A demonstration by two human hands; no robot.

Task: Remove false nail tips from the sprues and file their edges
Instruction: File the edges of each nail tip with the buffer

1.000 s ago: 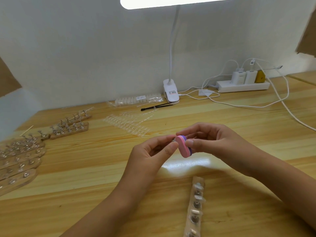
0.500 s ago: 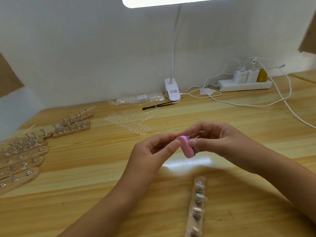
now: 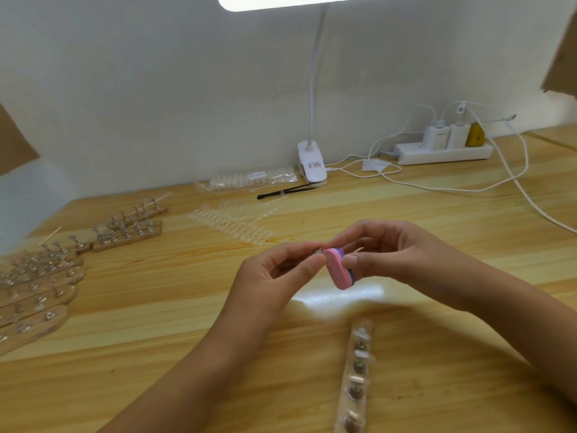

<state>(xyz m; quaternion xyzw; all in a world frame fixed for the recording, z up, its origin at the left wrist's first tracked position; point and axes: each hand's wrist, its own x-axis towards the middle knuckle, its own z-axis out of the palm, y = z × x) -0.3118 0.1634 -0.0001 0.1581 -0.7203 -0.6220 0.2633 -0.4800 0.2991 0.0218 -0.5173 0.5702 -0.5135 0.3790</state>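
Note:
My right hand grips a small pink and purple nail file block between thumb and fingers, above the middle of the wooden table. My left hand pinches a tiny clear nail tip between thumb and forefinger, held against the file's upper end. The tip is mostly hidden by my fingertips. A thin wooden stick end shows behind the file. Clear sprues of nail tips lie on the table beyond my hands.
A clear strip with metal nail holders lies near the front edge. Wooden holder bars crowd the left side. A bag of tips, a black tool, the lamp clamp, a power strip and cables line the back.
Both hands stay together at the table's middle; the file has shifted only slightly against the tip.

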